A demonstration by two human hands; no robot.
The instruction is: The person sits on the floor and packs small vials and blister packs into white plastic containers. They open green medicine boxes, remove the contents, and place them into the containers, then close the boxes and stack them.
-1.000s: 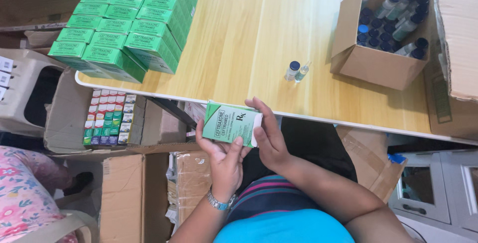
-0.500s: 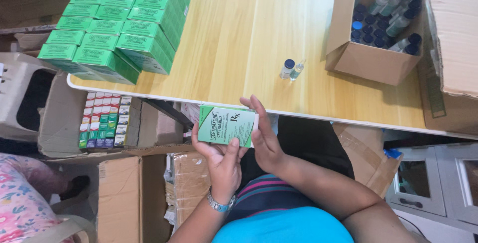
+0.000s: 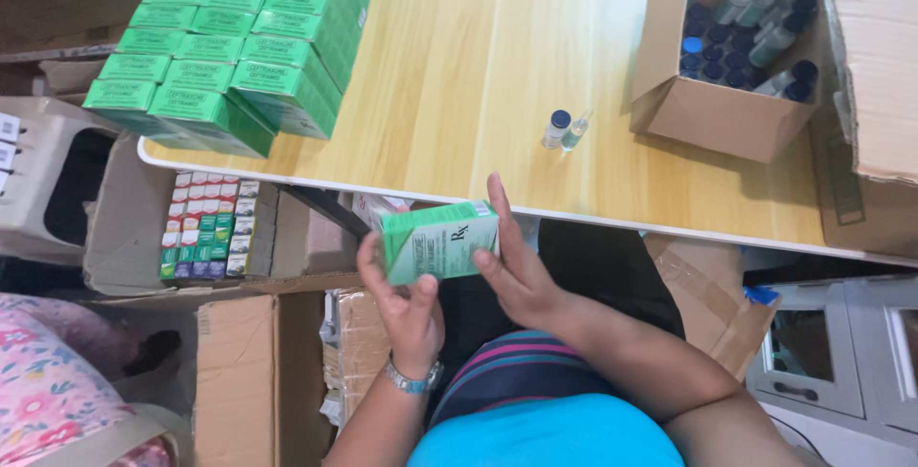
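Carton [image 3: 442,242], green and white, pinched by left hand [image 3: 406,304] and right hand [image 3: 516,271], just off worktop [image 3: 478,75] edge. Likely light, crushable; best gripped along stiff edges.

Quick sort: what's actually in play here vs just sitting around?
In play:
- small green carton, held between left hand and right hand
- two vials standing on the table

Sitting around:
- stacked green cartons
- box of dark-capped vials
- floor box of small packs
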